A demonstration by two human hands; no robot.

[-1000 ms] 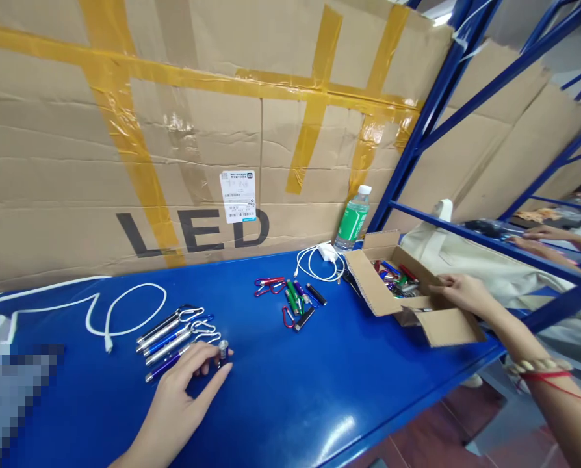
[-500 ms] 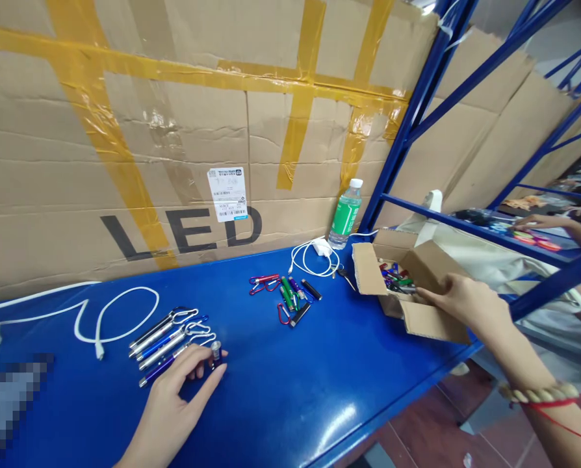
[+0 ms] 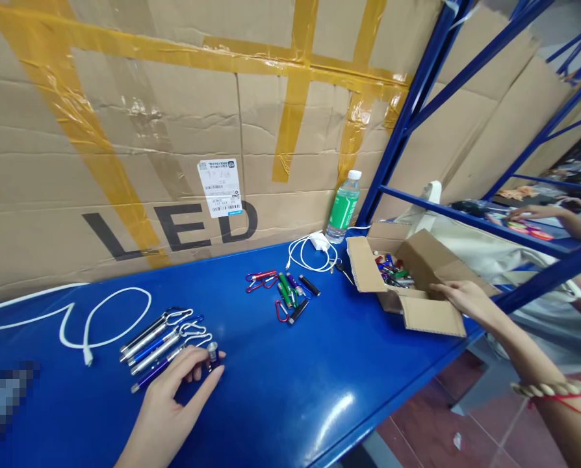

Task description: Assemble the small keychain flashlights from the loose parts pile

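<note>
My left hand (image 3: 176, 396) rests over the left part of the blue table. Its thumb and fingers pinch a small purple flashlight (image 3: 213, 356) with a silver end, held upright. Beside that hand lies a row of pen-shaped lights (image 3: 161, 348) in silver, blue, purple and black, with carabiner clips. My right hand (image 3: 461, 300) is at the front right of an open cardboard box (image 3: 434, 317), fingers drawn together near its rim. Whatever those fingers hold, if anything, is hidden. Inside the box is a heap of small coloured lights (image 3: 392, 270).
Mid-table lies a loose cluster of small flashlights (image 3: 290, 292) with red carabiners. Behind it are a white charger with cable (image 3: 320, 242) and a green-labelled bottle (image 3: 343, 208). A large taped carton (image 3: 183, 130) walls the back; blue rack bars (image 3: 470, 218) cross at right. Another person's hand (image 3: 539, 212) shows beyond.
My right hand has drawn back to the right from the lights in the box. My left hand keeps the small flashlight in much the same place. The view has shifted slightly.
</note>
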